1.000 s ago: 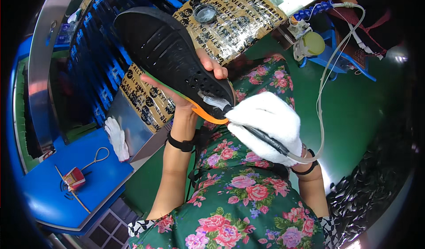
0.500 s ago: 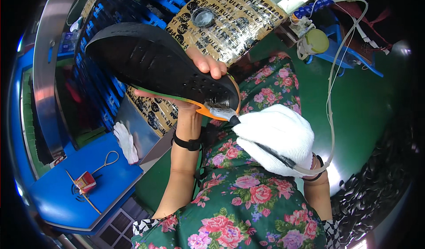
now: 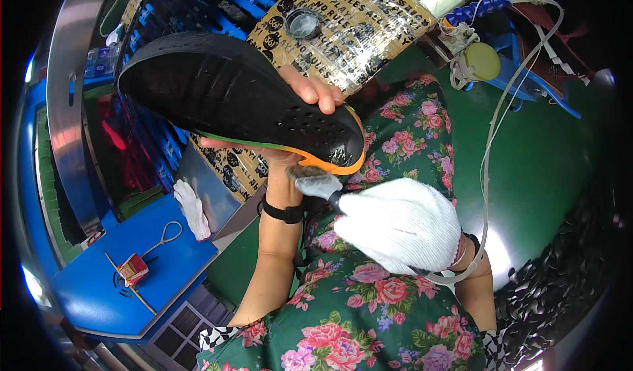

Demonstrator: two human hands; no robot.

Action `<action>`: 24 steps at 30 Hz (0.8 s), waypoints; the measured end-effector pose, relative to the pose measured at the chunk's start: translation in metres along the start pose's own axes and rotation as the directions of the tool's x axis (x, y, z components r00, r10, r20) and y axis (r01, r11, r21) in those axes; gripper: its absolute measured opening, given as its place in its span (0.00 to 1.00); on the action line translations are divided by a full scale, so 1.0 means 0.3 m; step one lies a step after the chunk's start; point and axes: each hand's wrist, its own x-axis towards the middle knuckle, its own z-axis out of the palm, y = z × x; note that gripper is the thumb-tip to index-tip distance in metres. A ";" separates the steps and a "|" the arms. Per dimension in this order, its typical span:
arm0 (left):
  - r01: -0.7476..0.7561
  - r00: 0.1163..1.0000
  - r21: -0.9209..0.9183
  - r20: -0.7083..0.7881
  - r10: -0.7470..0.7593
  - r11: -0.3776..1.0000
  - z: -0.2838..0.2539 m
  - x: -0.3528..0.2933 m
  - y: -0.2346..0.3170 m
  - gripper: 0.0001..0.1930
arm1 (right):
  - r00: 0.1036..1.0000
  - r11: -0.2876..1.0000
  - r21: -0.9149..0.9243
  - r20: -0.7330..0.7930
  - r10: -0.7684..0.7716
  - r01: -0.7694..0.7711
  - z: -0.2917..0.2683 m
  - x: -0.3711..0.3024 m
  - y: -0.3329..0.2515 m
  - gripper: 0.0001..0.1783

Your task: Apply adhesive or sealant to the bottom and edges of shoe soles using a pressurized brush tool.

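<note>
My left hand (image 3: 310, 89) grips a black shoe sole (image 3: 211, 91) with an orange and green edge, its fingers over the far rim and the palm mostly hidden underneath. The sole tilts with its hollow inner face up and its heel to the right. Small holes dot the heel area, where a shiny wet patch shows. In a white knit glove, my right hand (image 3: 399, 224) is closed round the dark handle of a brush (image 3: 316, 184). The brush's bristles are just below the orange edge, apart from the heel patch. A clear tube (image 3: 486, 180) runs from the brush handle.
A printed, tape-covered surface (image 3: 330, 48) lies beyond the sole, with a round clear dish (image 3: 302, 23) on it. Blue rollers (image 3: 227, 11) stand behind. At left, a white glove (image 3: 190, 207) and red packet (image 3: 133, 269) rest on a blue table (image 3: 86, 292). Black scraps (image 3: 554, 292) lie right.
The brush has come off the heel's inner face and moved left and down, below the orange edge. My right hand has shifted slightly left and down; my left hand keeps its hold.
</note>
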 end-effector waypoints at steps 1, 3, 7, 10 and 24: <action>0.000 1.000 0.001 0.006 0.000 1.000 -0.001 0.004 -0.005 0.51 | 1.000 0.999 0.049 0.008 0.003 -0.004 -0.003 -0.004 -0.001 0.21; -0.015 1.000 0.029 0.003 0.015 0.999 -0.001 -0.017 0.011 0.49 | 0.999 1.000 0.011 0.050 0.003 -0.003 -0.021 -0.002 -0.004 0.22; -0.024 0.999 0.030 0.023 0.023 0.999 0.002 -0.013 -0.002 0.46 | 0.999 0.998 -0.048 -0.027 0.033 -0.035 -0.023 -0.014 0.003 0.23; -0.032 0.999 0.044 0.038 0.030 0.999 0.006 -0.015 -0.007 0.44 | 1.000 0.998 -0.060 -0.022 0.019 -0.020 0.002 -0.023 -0.014 0.21; -0.096 0.995 0.076 -0.020 0.098 0.992 0.043 -0.050 -0.017 0.47 | 0.991 0.999 0.031 -0.130 0.018 -0.014 0.041 -0.040 -0.035 0.15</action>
